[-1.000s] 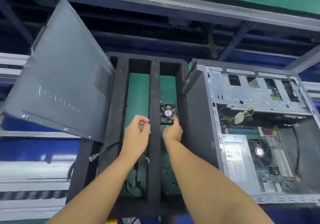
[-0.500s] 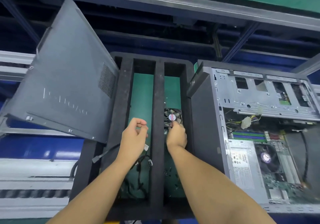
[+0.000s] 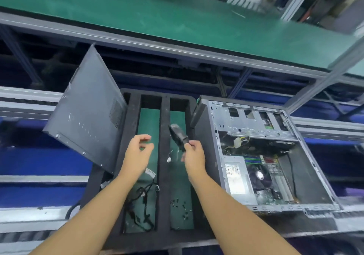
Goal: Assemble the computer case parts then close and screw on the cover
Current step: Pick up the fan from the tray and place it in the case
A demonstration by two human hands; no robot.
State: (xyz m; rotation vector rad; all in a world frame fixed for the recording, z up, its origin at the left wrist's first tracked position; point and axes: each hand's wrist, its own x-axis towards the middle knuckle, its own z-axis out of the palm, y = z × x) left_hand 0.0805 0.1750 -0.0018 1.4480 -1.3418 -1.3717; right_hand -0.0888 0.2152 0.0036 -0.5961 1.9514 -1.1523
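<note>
- Right hand (image 3: 194,156) pinches the small fan (image 3: 178,136) by 1 corner. The fan is tilted on edge and blurred, and it hangs above the right compartment of the foam tray (image 3: 165,176).
- Left hand (image 3: 137,154) hovers over the left compartment with fingers loosely curled and thumb apart. I see nothing in it.
- The fan's lead (image 3: 168,159), with a white plug, dangles below the fan. It could snag on the tray's centre rib or the case edge, and a 1-corner pinch would likely lose the fan.
- The open case (image 3: 266,156) sits just right of the tray with its board and loose wires exposed. A hurried entry could knock those wires or trap the lead under the fan.
- Screws (image 3: 181,205) lie scattered in the right compartment. A dropped fan or a dragging forearm would scatter them further.
- The cover panel (image 3: 86,124) leans tilted at the tray's left side, near the left forearm. A bump there could tip it over.
</note>
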